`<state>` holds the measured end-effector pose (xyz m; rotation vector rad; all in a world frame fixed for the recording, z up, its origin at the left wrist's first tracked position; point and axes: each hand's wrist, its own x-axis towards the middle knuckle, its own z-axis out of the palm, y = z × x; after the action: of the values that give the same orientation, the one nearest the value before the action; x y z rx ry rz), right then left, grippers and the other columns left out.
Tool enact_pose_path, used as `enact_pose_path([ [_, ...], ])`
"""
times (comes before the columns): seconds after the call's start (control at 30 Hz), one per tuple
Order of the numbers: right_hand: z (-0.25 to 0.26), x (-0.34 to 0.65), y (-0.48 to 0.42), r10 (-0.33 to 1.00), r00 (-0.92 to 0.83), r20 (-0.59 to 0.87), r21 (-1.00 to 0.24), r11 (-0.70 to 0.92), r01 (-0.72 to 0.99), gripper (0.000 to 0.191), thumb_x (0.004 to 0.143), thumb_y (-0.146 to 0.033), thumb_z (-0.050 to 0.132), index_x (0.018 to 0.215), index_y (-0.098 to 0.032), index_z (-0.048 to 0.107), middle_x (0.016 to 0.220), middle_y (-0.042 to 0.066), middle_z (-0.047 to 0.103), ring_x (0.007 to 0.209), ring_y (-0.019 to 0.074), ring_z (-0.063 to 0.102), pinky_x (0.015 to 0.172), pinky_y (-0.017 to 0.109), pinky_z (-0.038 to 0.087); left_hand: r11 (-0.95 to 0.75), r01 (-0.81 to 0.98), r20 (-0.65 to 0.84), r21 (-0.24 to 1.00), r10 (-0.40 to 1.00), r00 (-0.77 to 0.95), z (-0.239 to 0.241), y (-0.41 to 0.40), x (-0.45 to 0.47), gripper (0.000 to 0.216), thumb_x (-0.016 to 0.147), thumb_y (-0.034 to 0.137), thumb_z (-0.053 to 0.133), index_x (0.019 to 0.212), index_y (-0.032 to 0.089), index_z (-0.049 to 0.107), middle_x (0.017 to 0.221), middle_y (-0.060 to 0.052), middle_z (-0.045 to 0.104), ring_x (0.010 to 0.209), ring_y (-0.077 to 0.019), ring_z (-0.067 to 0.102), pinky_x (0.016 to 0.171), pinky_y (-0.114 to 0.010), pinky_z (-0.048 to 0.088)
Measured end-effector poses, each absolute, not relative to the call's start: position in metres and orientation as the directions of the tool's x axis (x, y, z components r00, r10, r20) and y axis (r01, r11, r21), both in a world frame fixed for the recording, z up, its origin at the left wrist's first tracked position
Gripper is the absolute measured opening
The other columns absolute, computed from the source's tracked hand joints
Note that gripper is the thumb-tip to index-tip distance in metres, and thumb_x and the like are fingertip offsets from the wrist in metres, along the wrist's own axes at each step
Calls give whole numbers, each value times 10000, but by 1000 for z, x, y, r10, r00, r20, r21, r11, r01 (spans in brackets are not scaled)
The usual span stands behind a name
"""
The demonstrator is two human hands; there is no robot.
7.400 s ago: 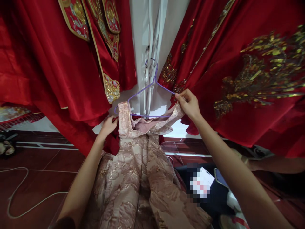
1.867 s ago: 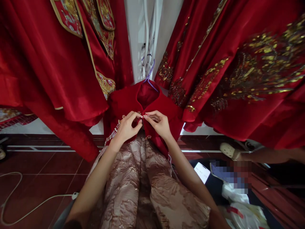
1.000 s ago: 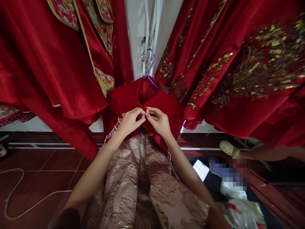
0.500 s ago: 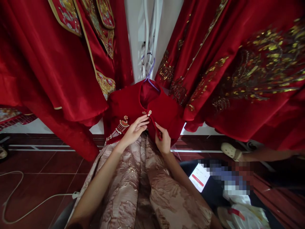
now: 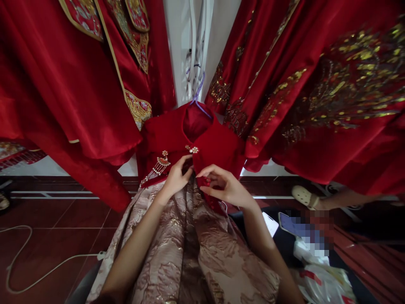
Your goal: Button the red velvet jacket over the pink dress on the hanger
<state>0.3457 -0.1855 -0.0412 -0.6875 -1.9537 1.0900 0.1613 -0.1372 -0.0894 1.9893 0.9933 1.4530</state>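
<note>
The red jacket (image 5: 164, 135) hangs on a purple hanger (image 5: 199, 90) at the centre of the frame, the long axis of its front edge (image 5: 194, 162) running downward from the pearl clasp (image 5: 193, 150). The left hand (image 5: 177, 177), nearer the clasp, lies just below it and to the left, fingertips at that edge, though I cannot tell whether they pinch it. The right hand (image 5: 226, 186) lies lower and to the right, its grip parted, thumb below forefinger, against the red cloth.
</note>
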Motion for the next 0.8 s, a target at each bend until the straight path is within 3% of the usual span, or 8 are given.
enact_pose_path([
  [0.1,-51,334,-178,730,-592,341,-895,445,34,267,769,-293,672,1027,-250,617,996,29,614,827,128,590,720,272,537,-555,381,634,740,764,-117,-95,-148,139,193,841,195,533,1027,198,584,1015,-59,618,880,-131,614,791,-276,527],
  [0.2,-59,317,-163,765,-545,342,-899,435,46,294,773,-314,666,1055,-236,635,928,17,633,775,118,595,706,270,539,-489,438,639,755,699,-322,-105,-141,115,229,782,182,592,1009,197,565,1020,-58,587,877,-125,597,778,-268,521],
  [0.37,-70,286,-121,873,-310,377,-909,412,54,315,733,-314,698,1024,-198,662,840,16,668,739,118,619,759,288,538,-484,234,531,843,817,-223,-115,-122,101,203,796,216,556,998,193,549,942,-43,649,885,-133,646,817,-304,535],
  [0.53,-83,256,-95,890,-354,286,-957,285,-58,281,756,-343,662,978,-171,662,910,68,691,766,147,662,760,334,565,-455,127,471,881,827,-306,-112,-121,103,223,788,265,584,988,167,603,928,-69,697,903,-165,673,871,-338,537],
  [0.67,-91,236,-93,915,-202,351,-926,370,68,228,786,-294,617,980,-180,649,803,35,663,686,128,649,708,307,567,-435,57,429,899,846,-317,-111,-123,100,240,758,275,627,967,157,643,968,-77,708,919,-177,676,898,-352,533],
  [0.8,-90,226,-97,881,-134,454,-856,473,208,204,794,-261,587,984,-195,623,830,34,637,720,133,624,650,271,556,-427,44,415,903,843,-342,-113,-122,97,264,741,281,652,970,151,659,1009,-88,704,915,-180,677,900,-351,531],
])
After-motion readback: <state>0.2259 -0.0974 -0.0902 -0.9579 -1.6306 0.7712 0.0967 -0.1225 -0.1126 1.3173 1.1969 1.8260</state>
